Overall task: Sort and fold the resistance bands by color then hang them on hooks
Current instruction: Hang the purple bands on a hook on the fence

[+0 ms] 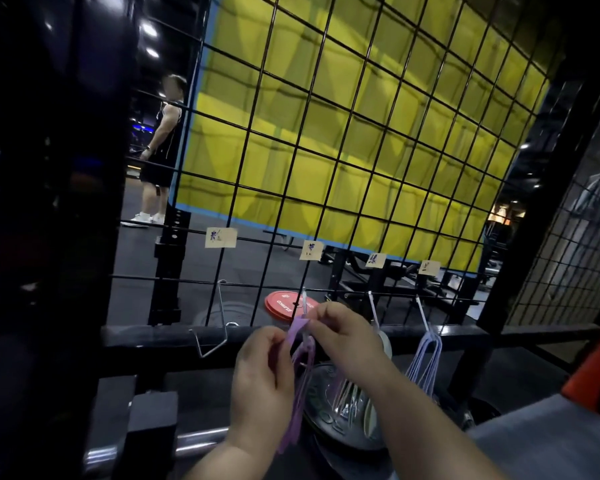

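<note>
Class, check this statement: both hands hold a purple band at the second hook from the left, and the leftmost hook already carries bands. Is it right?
One detail is wrong. The head view shows the leftmost hook bare, with no band on it. The rest stands: the left hand and the right hand both hold the purple band at the second hook from the left.

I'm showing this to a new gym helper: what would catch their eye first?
The big yellow panel fills the upper middle. Low in the centre, the left hand and right hand pinch a purple band at a hook. Just to the right hang pale bands, and a red plate lies on the floor behind.
</note>
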